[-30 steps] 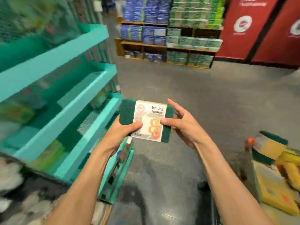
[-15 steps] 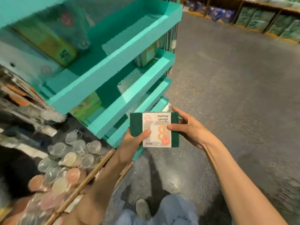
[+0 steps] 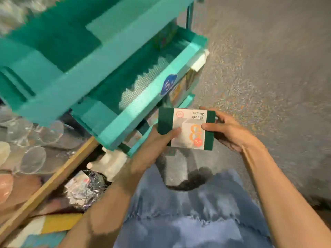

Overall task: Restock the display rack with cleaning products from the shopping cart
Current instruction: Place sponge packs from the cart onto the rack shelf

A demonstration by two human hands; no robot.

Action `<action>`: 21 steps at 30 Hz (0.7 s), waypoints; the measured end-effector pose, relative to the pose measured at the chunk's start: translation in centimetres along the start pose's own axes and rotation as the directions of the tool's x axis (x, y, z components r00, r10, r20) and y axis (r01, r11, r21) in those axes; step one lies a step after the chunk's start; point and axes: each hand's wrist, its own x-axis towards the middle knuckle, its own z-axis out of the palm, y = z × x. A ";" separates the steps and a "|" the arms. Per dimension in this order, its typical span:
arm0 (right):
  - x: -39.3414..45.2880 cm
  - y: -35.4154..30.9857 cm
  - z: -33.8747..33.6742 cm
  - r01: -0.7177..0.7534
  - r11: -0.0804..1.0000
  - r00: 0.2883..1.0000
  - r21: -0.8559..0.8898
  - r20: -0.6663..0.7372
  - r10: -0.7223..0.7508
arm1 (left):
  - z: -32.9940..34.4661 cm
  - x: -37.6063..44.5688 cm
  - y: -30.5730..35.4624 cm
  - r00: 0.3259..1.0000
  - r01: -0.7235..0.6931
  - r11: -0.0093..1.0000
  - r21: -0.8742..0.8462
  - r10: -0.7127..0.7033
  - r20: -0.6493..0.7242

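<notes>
Both hands, left and right, pinched the sponge pack by its edges; best kept level, sliding it squarely into the rack.

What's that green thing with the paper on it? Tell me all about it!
It's a sponge pack: dark green scouring pads wrapped in a white paper label printed with "sponge", orange shapes and a price dot. It's flat, rectangular, facing up, held in the air beside the teal rack. The left hand and right hand pinch its two ends.
</notes>
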 end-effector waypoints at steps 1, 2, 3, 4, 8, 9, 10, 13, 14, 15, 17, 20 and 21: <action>1.8 1.5 -0.8 0.012 1.000 1.000 -0.025 -0.006 -0.012 | -0.6 1.4 -2.1 1.000 -0.002 1.000 0.006 0.002 -0.003; 3.4 2.6 -1.4 0.025 0.998 1.000 -0.054 -0.008 -0.025 | -1.1 2.9 -3.9 1.000 -0.002 1.000 0.011 0.002 -0.012; 4.8 3.6 -2.0 0.031 0.996 1.000 -0.085 0.002 -0.031 | -1.7 4.2 -5.5 1.000 -0.011 1.000 0.027 0.011 -0.027; 6.2 4.4 -2.6 0.047 0.992 0.999 -0.117 0.023 -0.044 | -2.3 5.4 -6.8 0.999 -0.037 0.998 0.055 0.039 -0.031; 10.9 6.5 -3.6 0.127 0.961 0.989 -0.245 0.103 -0.104 | -4.5 9.1 -9.9 0.984 -0.175 0.974 0.141 0.179 -0.018; 11.5 6.6 -3.5 0.145 0.957 0.985 -0.250 0.126 -0.116 | -5.0 9.5 -10.2 0.978 -0.205 0.967 0.149 0.209 -0.014; 12.2 6.7 -3.3 0.169 0.952 0.979 -0.256 0.159 -0.131 | -5.5 9.8 -10.6 0.972 -0.232 0.959 0.163 0.237 -0.007; 14.7 8.3 -3.0 0.224 0.945 0.961 -0.240 0.215 -0.173 | -6.7 10.8 -12.3 0.945 -0.315 0.927 0.203 0.325 -0.017; 15.5 8.7 -3.0 0.243 0.944 0.954 -0.223 0.233 -0.190 | -7.0 11.1 -12.8 0.935 -0.341 0.916 0.211 0.354 -0.026; 16.1 9.0 -2.8 0.262 0.941 0.945 -0.213 0.254 -0.206 | -7.3 11.3 -13.2 0.925 -0.365 0.905 0.217 0.379 -0.026; 16.6 9.0 -2.5 0.329 0.909 0.922 -0.255 0.295 -0.251 | -7.9 11.4 -13.5 0.906 -0.407 0.877 0.258 0.423 -0.008; 16.7 7.6 -2.6 0.449 0.813 0.879 -0.371 0.347 -0.327 | -8.8 11.3 -13.0 0.879 -0.411 0.804 0.430 0.474 -0.045; 16.7 7.2 -2.6 0.495 0.763 0.861 -0.415 0.349 -0.369 | -8.9 11.2 -12.8 0.861 -0.390 0.761 0.519 0.501 -0.089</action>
